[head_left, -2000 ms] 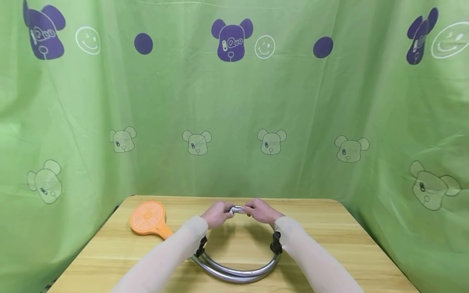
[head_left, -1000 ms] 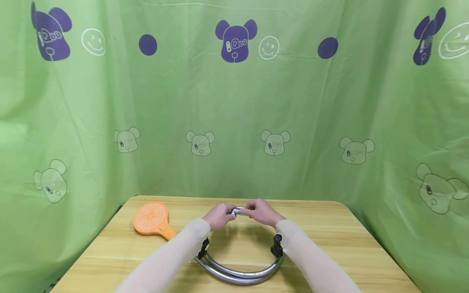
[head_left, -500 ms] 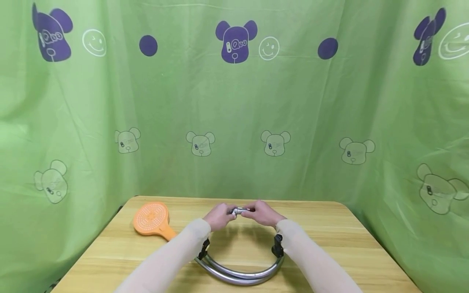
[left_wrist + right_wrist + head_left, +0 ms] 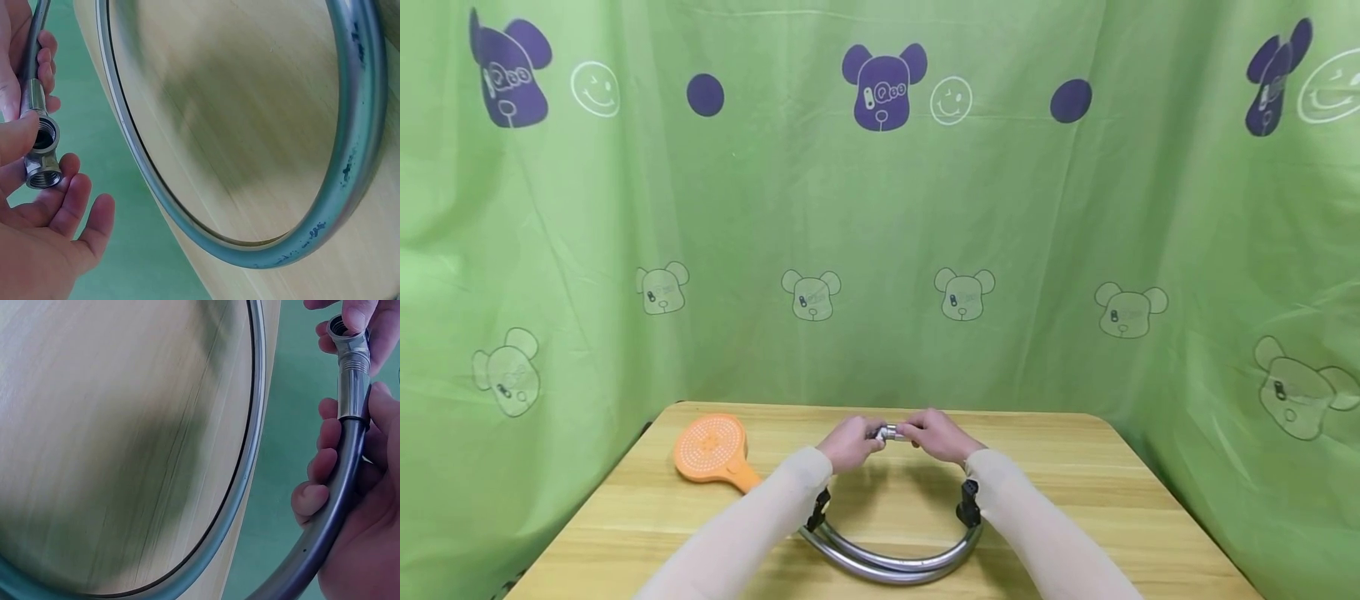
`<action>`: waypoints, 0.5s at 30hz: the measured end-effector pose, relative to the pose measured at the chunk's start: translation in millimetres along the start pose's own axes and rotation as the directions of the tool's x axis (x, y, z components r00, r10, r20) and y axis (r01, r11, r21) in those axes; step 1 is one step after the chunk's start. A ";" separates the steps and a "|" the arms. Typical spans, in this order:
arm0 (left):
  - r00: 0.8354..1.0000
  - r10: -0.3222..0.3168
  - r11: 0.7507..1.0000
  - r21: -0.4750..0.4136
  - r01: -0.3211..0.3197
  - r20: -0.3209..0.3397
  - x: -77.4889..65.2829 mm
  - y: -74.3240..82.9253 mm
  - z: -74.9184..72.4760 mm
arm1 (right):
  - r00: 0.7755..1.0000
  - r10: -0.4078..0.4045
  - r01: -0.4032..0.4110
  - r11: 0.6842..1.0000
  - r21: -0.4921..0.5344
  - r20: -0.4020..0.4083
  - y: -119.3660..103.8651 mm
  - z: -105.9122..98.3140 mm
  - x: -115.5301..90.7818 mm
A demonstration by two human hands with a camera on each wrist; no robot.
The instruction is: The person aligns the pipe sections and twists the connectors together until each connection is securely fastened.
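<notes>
Above the far part of the table, my left hand (image 4: pixel 847 443) pinches a small metal tee fitting (image 4: pixel 43 167) with threaded openings. Its thumb lies by one opening, and the other fingers spread loosely below. My right hand (image 4: pixel 942 435) grips the end of a grey metal shower hose (image 4: pixel 350 456), fingers curled round it just behind the shiny connector nut (image 4: pixel 354 394). The nut meets the fitting, and some thread shows between them in the right wrist view. The rest of the hose hangs in a loop below both hands. An orange shower head (image 4: pixel 709 448) lies at the left, its handle end hidden by my left sleeve.
The wooden table (image 4: pixel 1075 492) has its far edge just beyond my hands. A green curtain (image 4: pixel 880 208) with printed bears hangs behind and on both sides. Black wrist cameras (image 4: pixel 969 503) sit under my wrists, close to the hose loop.
My right fingers have shifted along and around the connector nut, covering it and then baring it again. My left hand keeps its hold on the tee fitting. The head view has moved slightly.
</notes>
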State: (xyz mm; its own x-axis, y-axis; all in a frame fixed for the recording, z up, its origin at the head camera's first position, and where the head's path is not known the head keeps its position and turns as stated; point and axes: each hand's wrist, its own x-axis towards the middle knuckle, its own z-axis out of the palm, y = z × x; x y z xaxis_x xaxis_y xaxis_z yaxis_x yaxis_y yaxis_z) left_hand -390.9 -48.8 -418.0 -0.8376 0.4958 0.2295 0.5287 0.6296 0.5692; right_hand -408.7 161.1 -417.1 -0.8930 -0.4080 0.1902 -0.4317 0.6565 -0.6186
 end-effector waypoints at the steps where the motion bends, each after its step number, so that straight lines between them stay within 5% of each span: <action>1: 1.000 0.004 1.000 0.003 -0.004 0.000 -0.3 -0.2 0.3 | 1.000 0.002 -0.002 1.000 0.000 0.000 0.3 0.4 0.1; 15: 1.000 0.005 1.000 0.003 -0.005 0.012 -1.0 -0.9 -0.3 | 1.000 0.017 -0.017 1.000 0.014 -0.003 2.0 1.6 3.4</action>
State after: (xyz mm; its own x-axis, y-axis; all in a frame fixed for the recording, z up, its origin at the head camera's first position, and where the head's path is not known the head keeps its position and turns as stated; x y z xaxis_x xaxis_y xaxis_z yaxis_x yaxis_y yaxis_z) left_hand -390.6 -50.0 -418.5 -0.8330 0.5063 0.2230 0.5336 0.6288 0.5656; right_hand -412.4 160.0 -418.9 -0.9006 -0.3946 0.1819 -0.4144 0.6541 -0.6327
